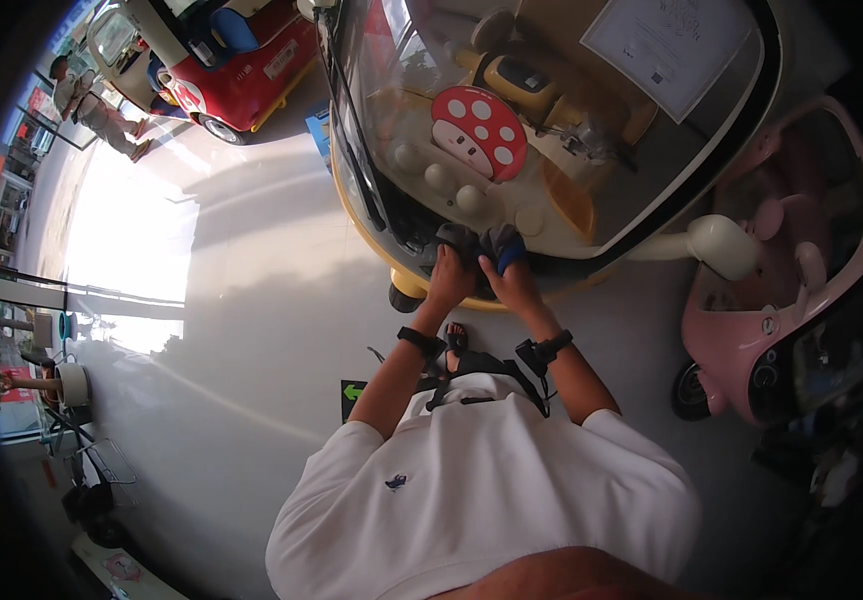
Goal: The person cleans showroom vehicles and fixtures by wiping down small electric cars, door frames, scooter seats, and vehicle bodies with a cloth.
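Note:
My left hand and my right hand are close together at the front end of a small cream and yellow vehicle. Both are closed on a bunched dark grey cloth with a blue patch on the right hand's side; its exact kind is hard to make out. The cloth is just in front of the lower edge of the windshield. Whether it touches the vehicle cannot be told. Much of my fingers is hidden by the cloth.
A white side mirror sticks out at the right, near a pink small vehicle. A red vehicle and another person are at the far left. Behind the windshield are a red mushroom-shaped card and a white sheet.

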The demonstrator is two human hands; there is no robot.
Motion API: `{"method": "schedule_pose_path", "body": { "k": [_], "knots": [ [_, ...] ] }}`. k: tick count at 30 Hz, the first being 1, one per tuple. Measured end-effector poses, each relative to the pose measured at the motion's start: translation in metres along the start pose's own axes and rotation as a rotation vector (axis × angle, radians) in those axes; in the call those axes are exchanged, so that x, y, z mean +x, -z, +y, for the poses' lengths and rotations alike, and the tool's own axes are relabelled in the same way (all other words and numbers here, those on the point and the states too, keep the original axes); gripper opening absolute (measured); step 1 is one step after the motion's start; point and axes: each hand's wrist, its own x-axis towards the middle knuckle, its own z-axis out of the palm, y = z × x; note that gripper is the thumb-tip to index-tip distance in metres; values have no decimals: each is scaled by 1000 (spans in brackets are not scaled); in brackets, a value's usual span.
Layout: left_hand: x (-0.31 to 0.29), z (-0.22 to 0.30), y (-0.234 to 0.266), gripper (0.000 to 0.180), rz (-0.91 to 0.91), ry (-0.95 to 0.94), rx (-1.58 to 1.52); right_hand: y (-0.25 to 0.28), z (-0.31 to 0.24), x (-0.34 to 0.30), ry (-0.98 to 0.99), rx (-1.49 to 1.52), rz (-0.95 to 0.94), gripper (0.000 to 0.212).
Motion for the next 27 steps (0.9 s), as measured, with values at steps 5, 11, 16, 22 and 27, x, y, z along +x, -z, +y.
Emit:
{"method": "schedule_pose_path", "body": {
  "k": [5,11,16,22,27],
  "knots": [
    [65,26,27,59,268,71,-125,-10,-22,71,-33,228,27,43],
    [139,7,71,50,195,-71,-45,-20,-40,119,-75,446,-133,45],
    [192,60,84,65,253,-91,127,36,-40,128,-54,655,111,46],
    [187,131,9,67,405,-334,185,97,-18,96,3,1090,381,50],
    [146,193,-33,66,237,-586,161,146,-14,66,-41,256,992,32]
  ]
}}
